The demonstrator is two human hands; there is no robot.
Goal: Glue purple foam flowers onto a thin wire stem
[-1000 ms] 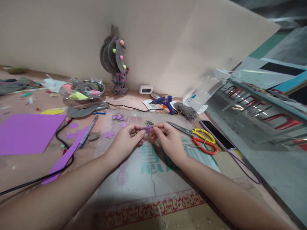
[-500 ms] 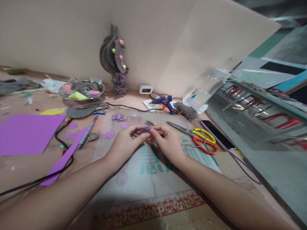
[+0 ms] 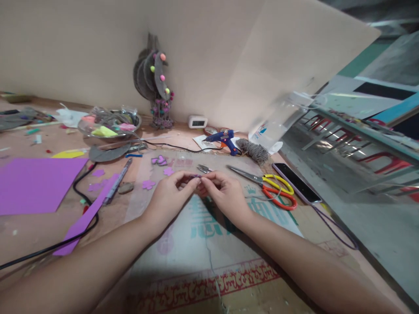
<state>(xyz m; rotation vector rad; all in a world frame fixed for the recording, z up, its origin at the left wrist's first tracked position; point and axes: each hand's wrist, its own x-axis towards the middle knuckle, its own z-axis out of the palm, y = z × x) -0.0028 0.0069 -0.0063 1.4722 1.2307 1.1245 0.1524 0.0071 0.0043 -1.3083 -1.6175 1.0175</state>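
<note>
Both hands meet over the printed sheet, fingertips together around a small purple and grey piece (image 3: 194,176), largely hidden by the fingers. My left hand (image 3: 173,189) pinches it from the left. My right hand (image 3: 225,188) closes on its right side with thumb and forefinger. Just beyond the fingers lie small pointed snips (image 3: 204,168). Purple flower cutouts (image 3: 149,184) rest left of the hands, and darker-edged purple pieces (image 3: 159,161) lie farther back. Large scissors with yellow and orange handles (image 3: 278,192) lie to the right.
A blue glue gun (image 3: 220,137) and grey yarn (image 3: 252,149) lie at the back. A phone (image 3: 296,183) is at the right edge. Left are a purple sheet (image 3: 39,185), a black cord (image 3: 77,187), a pen (image 3: 118,181) and a bowl of scraps (image 3: 139,122). A grey decoration (image 3: 144,78) stands against the wall.
The fingers have closed further over the small purple piece, so less of it shows. The hands stay together in nearly the same place, and the view has shifted slightly.
</note>
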